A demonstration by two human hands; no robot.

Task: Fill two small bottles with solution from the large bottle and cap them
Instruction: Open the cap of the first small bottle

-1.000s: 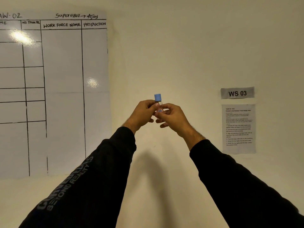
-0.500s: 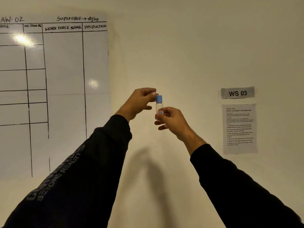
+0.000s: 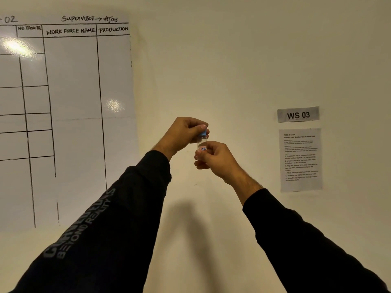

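Observation:
A small clear bottle (image 3: 202,144) with a red-edged number label is held upright in front of the wall, at arm's length. My right hand (image 3: 213,158) grips its lower body from the right. My left hand (image 3: 182,134) closes over its blue cap (image 3: 203,133) from the left, fingers wrapped around the top. Only a sliver of the cap shows. The large bottle and the second small bottle are out of view.
A whiteboard (image 3: 69,115) with a hand-drawn grid covers the wall on the left. On the right hang a "WS 03" sign (image 3: 298,114) and a printed instruction sheet (image 3: 300,159). No table surface is in view.
My left hand has moved from beside the bottle up onto the blue cap and closed over it. The right hand keeps its hold on the bottle body.

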